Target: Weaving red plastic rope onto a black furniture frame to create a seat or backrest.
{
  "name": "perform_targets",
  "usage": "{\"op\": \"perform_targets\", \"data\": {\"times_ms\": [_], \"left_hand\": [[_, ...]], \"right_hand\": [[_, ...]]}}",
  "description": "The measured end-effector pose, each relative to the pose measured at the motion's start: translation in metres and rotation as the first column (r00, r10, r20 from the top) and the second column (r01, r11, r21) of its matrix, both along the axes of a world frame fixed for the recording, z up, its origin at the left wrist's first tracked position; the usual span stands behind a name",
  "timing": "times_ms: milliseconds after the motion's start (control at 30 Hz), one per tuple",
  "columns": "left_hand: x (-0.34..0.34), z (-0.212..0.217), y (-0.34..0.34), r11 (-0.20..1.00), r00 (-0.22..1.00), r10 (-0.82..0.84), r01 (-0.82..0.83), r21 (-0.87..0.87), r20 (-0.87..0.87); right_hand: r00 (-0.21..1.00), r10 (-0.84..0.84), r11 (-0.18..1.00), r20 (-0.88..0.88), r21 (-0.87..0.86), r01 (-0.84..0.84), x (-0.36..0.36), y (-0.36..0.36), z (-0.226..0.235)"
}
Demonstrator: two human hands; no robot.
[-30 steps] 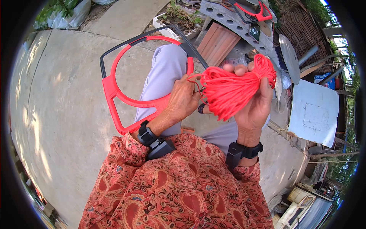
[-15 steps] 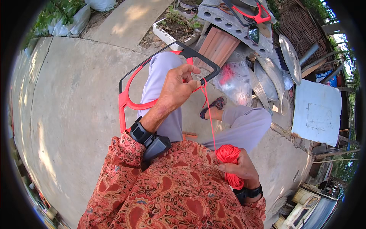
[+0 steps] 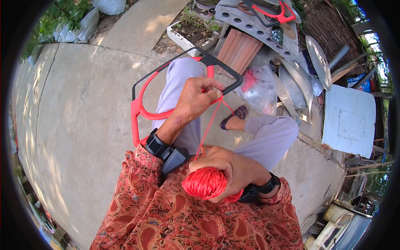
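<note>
An angular black frame [image 3: 156, 115], partly red-wrapped, is pinched by the left hand [image 3: 196, 98]; a plump red cord bundle [image 3: 205, 183] is clutched by the right hand [image 3: 234, 166].

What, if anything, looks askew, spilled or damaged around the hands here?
Nothing stands out. The left hand grips the black-and-red frame, which shows no visible break, and the right hand holds the red cord bundle, gathered and not spilled.
</note>
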State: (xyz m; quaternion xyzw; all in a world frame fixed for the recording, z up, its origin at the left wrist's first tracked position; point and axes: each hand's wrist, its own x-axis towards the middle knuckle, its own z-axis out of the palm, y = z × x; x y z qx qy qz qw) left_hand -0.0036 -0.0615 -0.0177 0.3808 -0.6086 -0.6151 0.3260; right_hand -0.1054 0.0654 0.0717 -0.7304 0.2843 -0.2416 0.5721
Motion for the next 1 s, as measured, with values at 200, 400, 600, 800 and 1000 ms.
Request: {"op": "perform_targets", "data": {"times_ms": [200,400,600,800,1000], "left_hand": [[0.002,0.002,0.001,0.988,0.997,-0.074,0.077,-0.131,0.032],[0.007,-0.009,0.008,0.997,0.997,-0.058,0.054,-0.063,-0.057],[0.007,-0.010,0.013,0.984,0.999,-0.042,0.046,-0.174,0.024],[0.009,-0.010,0.012,0.980,0.999,-0.039,0.038,-0.194,0.000],[0.010,-0.009,0.010,0.983,0.999,-0.023,0.030,-0.181,0.038]], "right_hand": [[0.942,-0.317,0.942,-0.106,0.083,0.327,-0.070,0.046,0.009],[0.632,-0.605,0.558,-0.485,0.307,0.771,-0.104,0.073,-0.034],[0.189,-0.811,0.282,-0.553,-0.087,0.955,-0.122,0.065,-0.065],[0.168,-0.964,0.139,-0.205,0.146,0.979,-0.105,0.044,-0.067],[0.139,-0.959,0.272,0.248,0.658,0.703,-0.121,0.079,-0.064]]}}
